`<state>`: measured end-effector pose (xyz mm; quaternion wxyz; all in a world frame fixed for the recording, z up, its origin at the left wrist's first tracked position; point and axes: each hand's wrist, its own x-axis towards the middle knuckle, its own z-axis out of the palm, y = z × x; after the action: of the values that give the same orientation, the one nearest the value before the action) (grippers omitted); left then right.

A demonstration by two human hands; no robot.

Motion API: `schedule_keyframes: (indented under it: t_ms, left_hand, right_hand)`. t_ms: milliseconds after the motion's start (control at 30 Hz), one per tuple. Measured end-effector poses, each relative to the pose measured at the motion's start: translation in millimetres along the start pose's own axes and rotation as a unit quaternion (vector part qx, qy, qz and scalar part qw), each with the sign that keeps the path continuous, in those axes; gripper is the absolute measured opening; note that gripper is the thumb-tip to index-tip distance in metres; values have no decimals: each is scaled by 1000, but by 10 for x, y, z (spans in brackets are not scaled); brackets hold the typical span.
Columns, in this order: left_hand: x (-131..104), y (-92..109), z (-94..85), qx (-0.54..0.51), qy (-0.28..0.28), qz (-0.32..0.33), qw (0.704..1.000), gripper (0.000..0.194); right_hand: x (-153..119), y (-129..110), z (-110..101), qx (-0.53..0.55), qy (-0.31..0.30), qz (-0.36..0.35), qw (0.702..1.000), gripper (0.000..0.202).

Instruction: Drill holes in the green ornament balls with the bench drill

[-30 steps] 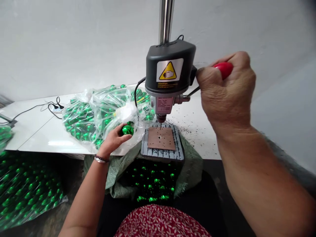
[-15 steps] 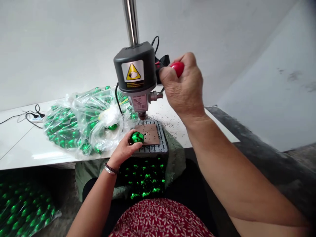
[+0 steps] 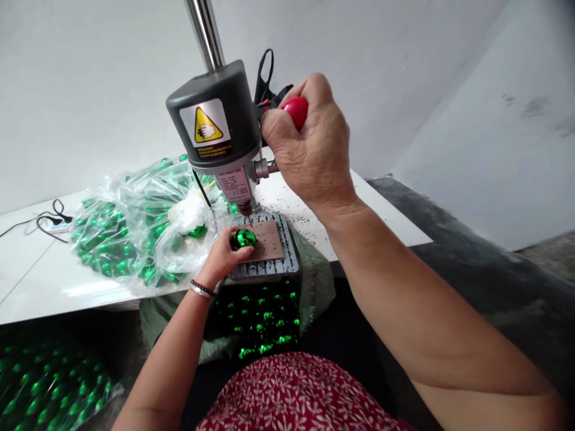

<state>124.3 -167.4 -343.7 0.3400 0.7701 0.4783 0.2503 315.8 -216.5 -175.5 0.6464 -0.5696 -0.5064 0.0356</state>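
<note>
A shiny green ball (image 3: 245, 239) is held between the thumb and fingers of my left hand (image 3: 224, 254), over the left part of a brown board (image 3: 272, 242). That board lies on the grey slotted base (image 3: 291, 257) of a bench drill (image 3: 213, 117). The drill's thin bit points down close behind the ball; whether they touch I cannot tell. Up at the drill's right side, my right hand (image 3: 317, 143) is wrapped round a lever handle with a red knob (image 3: 295, 112).
Clear plastic bags (image 3: 135, 227) of green balls lie on the white table (image 3: 90, 293) at the left. More green balls (image 3: 265, 317) sit below the table's front edge, and another bag (image 3: 54, 383) is at lower left. Dark shavings are scattered behind the base.
The drill and both hands appear further left in view, and the drill looks more tilted. The ball sits nearer the bit. Both hands keep their hold.
</note>
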Motion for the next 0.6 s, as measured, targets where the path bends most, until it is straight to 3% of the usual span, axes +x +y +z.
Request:
schedule_keyframes:
  t_ms: [400,600]
  left_hand:
    - [117,256,5,88,-29,-6,996,53]
    - [211,265,-7,62,-55,-18,996,57]
  right_hand:
    - [33,14,-26,-68,-20,0,997,22]
    - [45,10,-18,-65,-18,-15,998,19]
